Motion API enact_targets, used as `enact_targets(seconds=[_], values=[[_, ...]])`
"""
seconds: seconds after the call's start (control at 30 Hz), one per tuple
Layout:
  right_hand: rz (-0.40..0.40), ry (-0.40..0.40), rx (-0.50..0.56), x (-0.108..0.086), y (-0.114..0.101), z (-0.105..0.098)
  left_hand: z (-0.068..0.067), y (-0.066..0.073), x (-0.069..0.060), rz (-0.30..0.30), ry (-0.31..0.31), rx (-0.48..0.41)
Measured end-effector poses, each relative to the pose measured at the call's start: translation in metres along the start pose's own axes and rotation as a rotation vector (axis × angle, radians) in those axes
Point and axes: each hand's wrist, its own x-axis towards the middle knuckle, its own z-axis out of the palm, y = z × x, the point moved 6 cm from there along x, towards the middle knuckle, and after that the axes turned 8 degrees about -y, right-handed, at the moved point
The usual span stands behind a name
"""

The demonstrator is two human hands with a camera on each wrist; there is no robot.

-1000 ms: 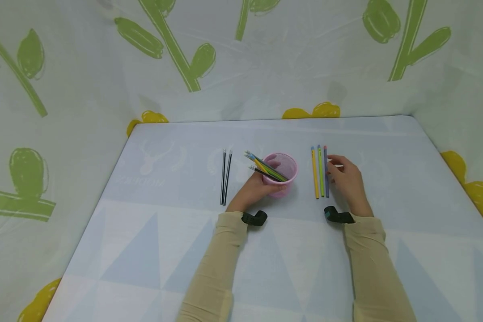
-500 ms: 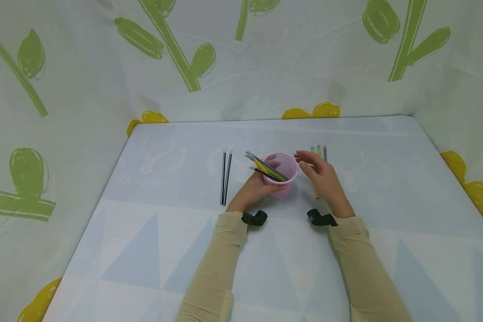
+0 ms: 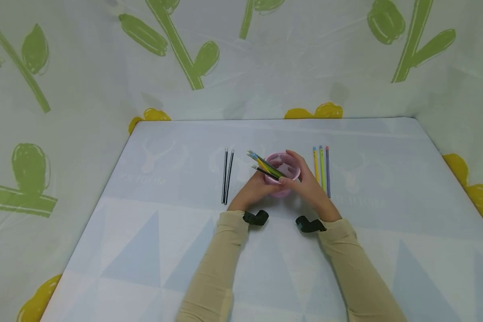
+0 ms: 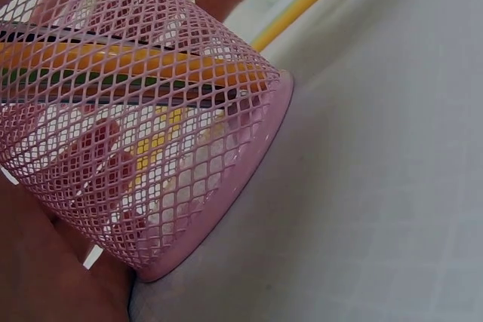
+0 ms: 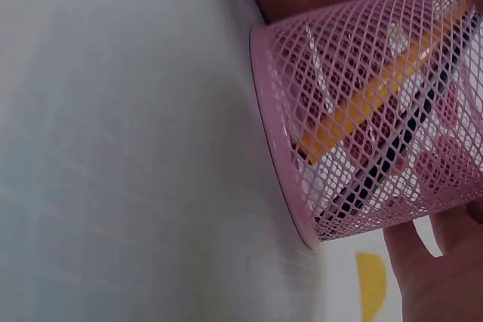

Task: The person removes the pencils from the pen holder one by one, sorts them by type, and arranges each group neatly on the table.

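Note:
A pink mesh pencil cup [image 3: 281,193] stands near the middle of the table, held between both hands. My left hand [image 3: 251,192] grips it from the left, thumb across the front. From the right, my right hand [image 3: 313,192] curls round it, its thumb by the front rim and its fingers at the far side. Several pencils [image 3: 261,164] lean left out of the cup, in black, yellow, green and grey-blue. Through the mesh in the right wrist view, a yellow pencil [image 5: 362,103] and a dark pencil [image 5: 400,141] reach down to the base.
Two black pencils [image 3: 227,176] lie left of the cup. To its right lie a yellow pencil [image 3: 315,163], a light green pencil [image 3: 322,167] and a blue-violet pencil [image 3: 328,172], side by side. A pale patterned cloth covers the table [image 3: 145,250]; leaf-print sheeting [image 3: 245,80] surrounds it.
My right hand has moved left from beside the blue-violet pencil to the cup and now holds its right side. My left hand and the cup stay in place.

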Motion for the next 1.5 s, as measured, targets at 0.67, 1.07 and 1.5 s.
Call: enact_targets(seconds=[0.67,1.07,1.5], values=[[0.056,0.010,0.080,0.009,0.032,-0.003,-0.013,0.000,-0.009,0.166,-0.005,-0.366],[0.070,0.008,0.075,0.003,0.013,0.000,-0.019,-0.001,-0.012,0.244,0.102,-0.447],[0.037,0.002,0.060,0.004,0.014,-0.001,-0.035,0.014,-0.019,0.174,0.279,-0.174]])
